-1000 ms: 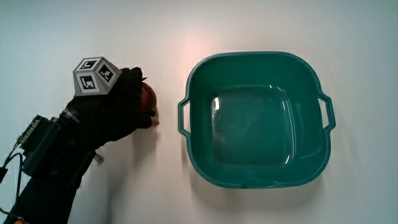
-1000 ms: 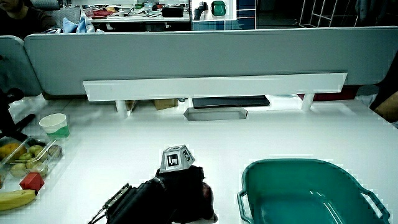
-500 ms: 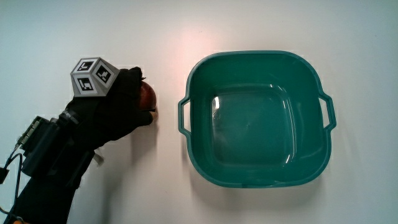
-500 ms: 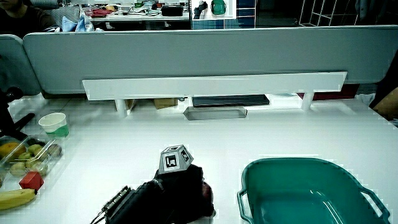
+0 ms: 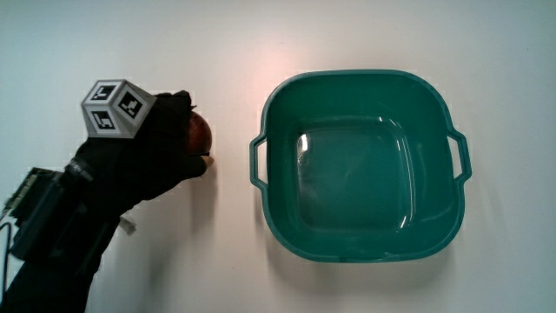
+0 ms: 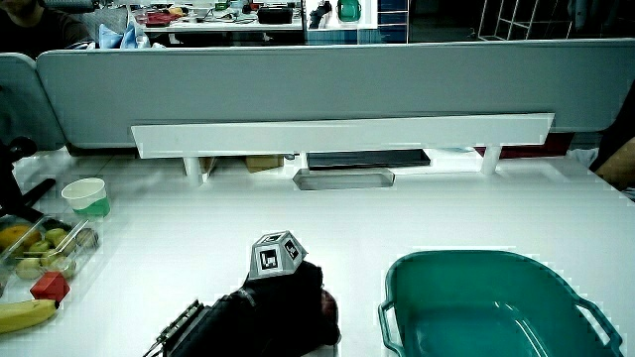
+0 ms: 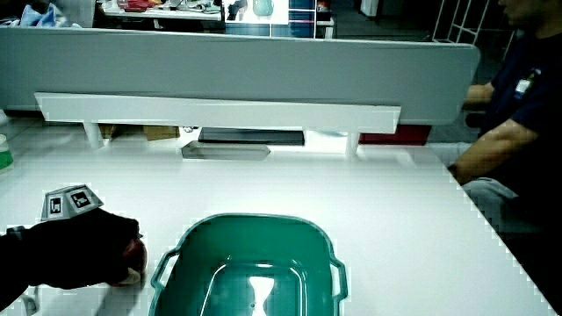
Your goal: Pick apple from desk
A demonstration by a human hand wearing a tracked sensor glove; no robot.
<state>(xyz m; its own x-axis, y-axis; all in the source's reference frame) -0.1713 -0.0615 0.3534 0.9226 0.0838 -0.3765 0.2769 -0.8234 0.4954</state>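
Note:
A red apple [image 5: 200, 135] lies on the white desk beside the teal basin [image 5: 274, 111]. The hand [image 5: 169, 148] in its black glove is over the apple, fingers curled around it, so only the side of the fruit facing the basin shows. The patterned cube [image 5: 117, 108] rides on the back of the hand. In both side views the apple [image 6: 328, 305] [image 7: 135, 252] peeks out from under the glove [image 6: 283, 307] [image 7: 92, 246], low against the desk.
The teal basin [image 6: 397, 278] [image 7: 189, 230] has two handles and holds nothing. A tray of fruit [image 6: 45, 248], a banana [image 6: 25, 317] and a small cup [image 6: 85, 197] stand in a side view, farther from the basin than the hand. A low partition [image 6: 337, 89] bounds the desk.
The hand and forearm have drawn slightly away from the basin, with the fingers still wrapped on the apple, which has shifted a little with them.

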